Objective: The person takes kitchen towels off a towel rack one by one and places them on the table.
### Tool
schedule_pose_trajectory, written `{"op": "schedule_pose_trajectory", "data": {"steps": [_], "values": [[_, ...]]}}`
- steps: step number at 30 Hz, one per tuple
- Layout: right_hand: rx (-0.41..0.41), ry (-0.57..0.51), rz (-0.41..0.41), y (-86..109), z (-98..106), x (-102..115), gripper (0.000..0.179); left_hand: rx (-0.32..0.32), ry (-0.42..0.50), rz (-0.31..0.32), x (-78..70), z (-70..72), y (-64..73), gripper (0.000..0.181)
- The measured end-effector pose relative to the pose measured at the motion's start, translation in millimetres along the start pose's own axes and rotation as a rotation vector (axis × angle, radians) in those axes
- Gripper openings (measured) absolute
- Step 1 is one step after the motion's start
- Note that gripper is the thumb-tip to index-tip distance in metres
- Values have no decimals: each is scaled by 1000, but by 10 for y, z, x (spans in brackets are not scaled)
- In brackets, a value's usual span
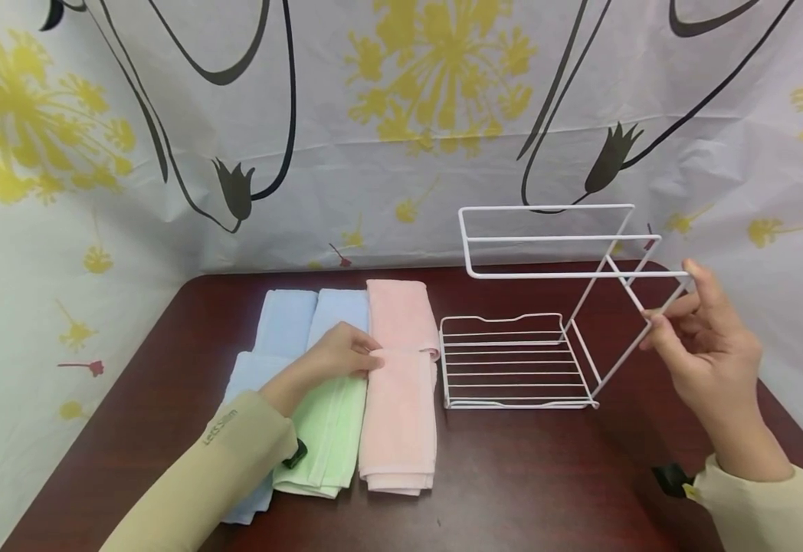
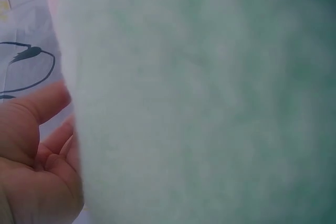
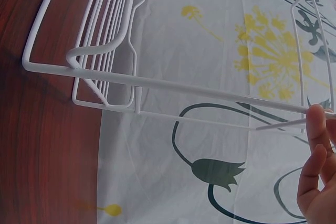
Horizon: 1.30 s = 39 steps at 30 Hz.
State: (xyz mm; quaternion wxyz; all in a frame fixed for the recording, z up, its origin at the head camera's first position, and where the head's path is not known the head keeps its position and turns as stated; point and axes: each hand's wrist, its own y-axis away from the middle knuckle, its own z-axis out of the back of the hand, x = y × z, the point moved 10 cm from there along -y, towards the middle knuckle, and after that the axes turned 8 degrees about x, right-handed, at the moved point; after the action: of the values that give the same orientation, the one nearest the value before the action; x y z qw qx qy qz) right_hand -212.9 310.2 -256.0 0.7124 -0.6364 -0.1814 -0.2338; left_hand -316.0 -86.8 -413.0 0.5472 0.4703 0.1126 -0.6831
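Observation:
A white wire rack (image 1: 520, 406) stands on the right side of the table, with a slatted bottom shelf and a raised top frame. My right hand (image 1: 715, 360) grips its upper right corner between thumb and fingers; the right wrist view shows the fingertips on the rack's wire (image 3: 220, 92). Left of the rack lie folded towels in two rows. My left hand (image 1: 339, 351) pinches the upper left edge of the front pink towel (image 1: 399, 422), beside the front green towel (image 1: 332, 437). In the left wrist view, green cloth (image 2: 199, 98) hides most of the fingers.
Behind them lie another pink towel (image 1: 401, 310) and two blue towels (image 1: 286, 318). A further blue towel (image 1: 253, 372) is partly under my left forearm. The dark red table (image 1: 512, 483) meets a flower-printed sheet (image 1: 401, 176) at the back and sides.

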Motion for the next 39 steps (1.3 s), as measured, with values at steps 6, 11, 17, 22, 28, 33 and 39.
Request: {"op": "schedule_pose_trajectory", "data": {"steps": [6, 11, 17, 22, 28, 33, 39], "values": [[7, 0, 9, -7, -17, 9, 57, 15, -22, -5, -30, -7, 27, 26], [21, 4, 23, -38, -46, 12, 56, 15, -35, -1, 0, -8, -5, 24], [40, -6, 22, -61, -78, -34, 58, 19, -34, -18, 0, -16, -21, 25], [50, 77, 5, -39, -46, -33, 59, 22, -22, -37, -25, -32, -10, 27], [64, 233, 7, -40, -41, 82, 57, 13, -45, -74, -109, 14, 108, 31], [45, 240, 33, -41, -32, 119, 55, -2, -109, -147, -182, 144, 301, 32], [33, 279, 24, -27, -15, 92, 55, -138, -250, -129, -130, 513, 631, 37]]}}
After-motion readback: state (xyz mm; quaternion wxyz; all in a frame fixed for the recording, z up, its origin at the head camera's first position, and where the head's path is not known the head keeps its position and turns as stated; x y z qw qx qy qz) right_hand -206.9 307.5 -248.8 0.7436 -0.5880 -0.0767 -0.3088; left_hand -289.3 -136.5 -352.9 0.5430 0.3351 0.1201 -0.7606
